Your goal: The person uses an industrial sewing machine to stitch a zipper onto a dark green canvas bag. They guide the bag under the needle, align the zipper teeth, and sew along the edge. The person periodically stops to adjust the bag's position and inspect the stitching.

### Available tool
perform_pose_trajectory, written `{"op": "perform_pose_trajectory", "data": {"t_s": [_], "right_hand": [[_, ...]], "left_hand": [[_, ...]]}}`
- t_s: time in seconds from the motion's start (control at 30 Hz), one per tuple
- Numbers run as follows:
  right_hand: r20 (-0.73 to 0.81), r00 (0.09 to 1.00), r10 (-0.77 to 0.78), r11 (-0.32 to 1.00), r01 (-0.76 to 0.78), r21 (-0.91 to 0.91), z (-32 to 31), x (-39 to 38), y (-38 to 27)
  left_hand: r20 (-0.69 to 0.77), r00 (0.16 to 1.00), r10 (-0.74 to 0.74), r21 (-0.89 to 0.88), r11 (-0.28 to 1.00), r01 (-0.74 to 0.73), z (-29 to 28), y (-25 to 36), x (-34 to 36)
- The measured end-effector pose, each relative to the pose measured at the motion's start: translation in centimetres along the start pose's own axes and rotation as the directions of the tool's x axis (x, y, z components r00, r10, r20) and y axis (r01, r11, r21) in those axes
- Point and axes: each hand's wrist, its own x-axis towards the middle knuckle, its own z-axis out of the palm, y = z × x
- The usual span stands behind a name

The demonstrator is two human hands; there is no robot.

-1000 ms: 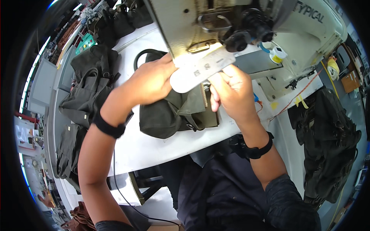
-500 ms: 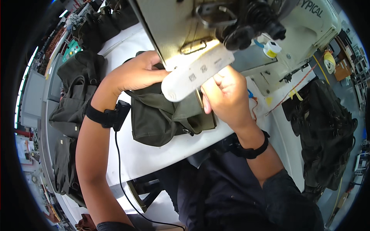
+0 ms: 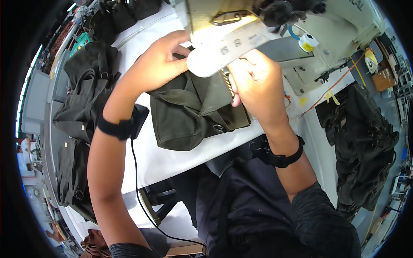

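Note:
A dark olive canvas bag (image 3: 183,114) with straps and metal rings lies on the white table below the sewing machine head (image 3: 204,21). My right hand (image 3: 260,88) is closed on the bag's edge beside a brass-toothed zipper (image 3: 227,82). On the other side, my left hand (image 3: 157,64) curls over the bag's far left part, thumb bent towards the fingers. A pale oblong lamp (image 3: 223,49), lit behind, covers the left fingertips and the spot under the needle.
More olive bags (image 3: 84,103) are heaped along the left, and a dark pile of bags (image 3: 363,146) hangs at the right. A small white bottle with a yellow label (image 3: 307,43) sits by the machine arm. A black cable (image 3: 140,193) runs down from my left wrist strap.
The bag and both hands appear higher in the picture, as do the machine and lamp, so the view has shifted. More of the zipper shows beside my right hand.

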Motion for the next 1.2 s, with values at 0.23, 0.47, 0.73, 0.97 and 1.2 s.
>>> {"op": "perform_pose_trajectory", "data": {"t_s": [0.23,0.47,0.73,0.97,1.2], "right_hand": [[0.065,0.997,0.037,0.995,-0.031,-0.092,-2.9,-3.3,2.7],[0.205,0.974,0.095,0.983,-0.124,0.137,-1.6,-3.4,2.9],[0.21,0.975,0.073,0.974,-0.115,0.194,-0.8,-3.8,3.8],[0.207,0.976,0.071,0.968,-0.118,0.223,-1.0,-3.7,3.6],[0.24,0.966,0.093,0.939,-0.165,0.3,-1.7,-3.9,2.9]], "left_hand": [[-0.163,0.984,0.074,0.413,0.911,0.0,5.8,8.5,-6.2],[-0.344,0.938,0.039,0.487,0.862,0.142,11.4,8.9,-8.3],[-0.282,0.954,0.105,0.68,0.723,0.122,9.9,9.5,-7.2],[-0.433,0.893,0.125,0.553,0.819,0.154,12.0,8.5,-7.3],[-0.462,0.868,0.183,0.525,0.845,0.101,11.9,7.9,-7.0]]}}
